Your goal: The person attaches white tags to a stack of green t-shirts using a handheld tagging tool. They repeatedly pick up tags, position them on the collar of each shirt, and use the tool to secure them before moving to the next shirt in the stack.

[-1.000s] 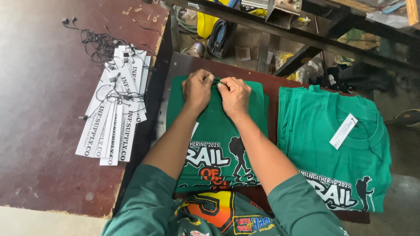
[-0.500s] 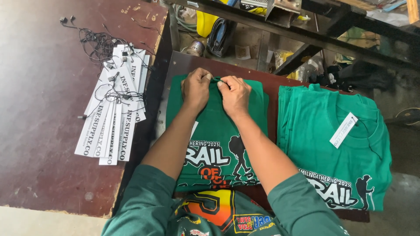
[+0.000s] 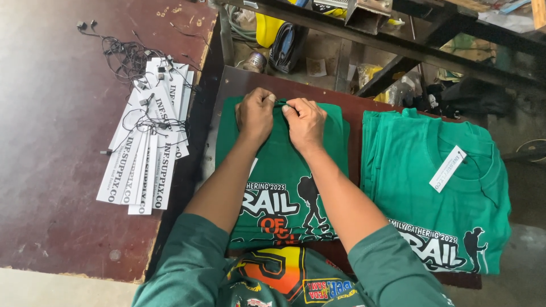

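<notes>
A folded green T-shirt (image 3: 284,170) with a white and orange print lies on a dark brown board in front of me. My left hand (image 3: 255,113) and my right hand (image 3: 306,122) sit side by side at its collar, fingers pinched on the neckline and a thin dark string between them. The string's end is hidden under my fingers. To the right lies a stack of the same green shirts (image 3: 438,193), the top one carrying a white paper tag (image 3: 447,168) at its collar.
A fan of long white paper tags (image 3: 148,153) with black strings lies on the maroon table (image 3: 57,142) to the left. Loose black strings (image 3: 122,54) tangle beyond them. Behind the board are metal bars, a yellow object (image 3: 267,28) and clutter.
Both hands stay at the collar; my right hand's fingers have shifted slightly closer to the left hand. The shirts and tags have not moved.
</notes>
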